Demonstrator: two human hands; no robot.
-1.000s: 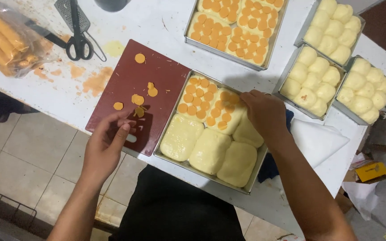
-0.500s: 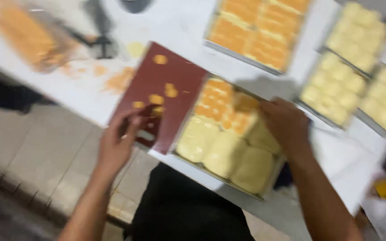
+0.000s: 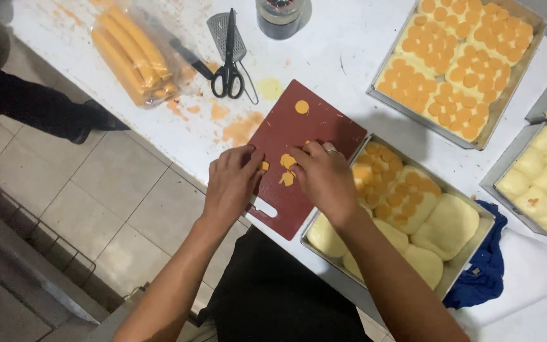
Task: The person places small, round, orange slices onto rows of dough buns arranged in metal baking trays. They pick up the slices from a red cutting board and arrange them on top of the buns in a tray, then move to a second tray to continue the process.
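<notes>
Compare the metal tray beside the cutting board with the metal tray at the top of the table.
The near tray holds buns only partly topped: orange discs cover its far end, while the closer buns are bare and pale. The far tray has discs over all its buns. The near tray lies next to the dark red cutting board, by the right hand; the far tray lies beyond both hands. Both are rectangular metal trays of pale buns.

The cutting board is dark red, dotted with orange slices. The table is white with orange smears. Pale yellow buns fill a grey metal tray. The scissors are black. A blue cloth lies beside the tray. The floor tiles are beige.
</notes>
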